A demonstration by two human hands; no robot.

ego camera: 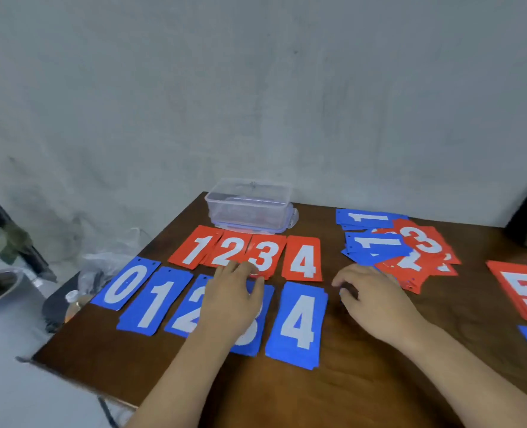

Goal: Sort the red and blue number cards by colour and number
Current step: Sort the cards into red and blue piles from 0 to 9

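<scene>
Cards in two rows, both hands low over table

Table (348, 381) dark wood, against grey wall. Near row at left, blue cards lie face up and side by side: blue 0 (123, 284), blue 1 (157, 301), blue 2 (188, 307), blue 3 (250, 338), blue 4 (297, 324). Far row just behind them is red: red 1 (194, 247), red 2 (228, 250), red 3 (267, 254), red 4 (304, 262), the first three overlapping at the edges. Clear box (248, 208) stands behind the red row, touching it.

Left hand (234, 299) lies palm down over blue 3 and part of blue 2. Its fingers are stretched out, tips reaching the near edge of red 2 and red 3, gripping nothing.

Right hand (370, 299) sits right of blue 4, just beside the pile (410, 251). Fingers curl down toward the table; cannot tell whether they pinch a card.

Pile is unsorted: blue 1s and red 2s and 3s, fanned and crossed over each other. Red 5 (521, 291) stack lies well apart at the right edge, cut off by the frame.
</scene>
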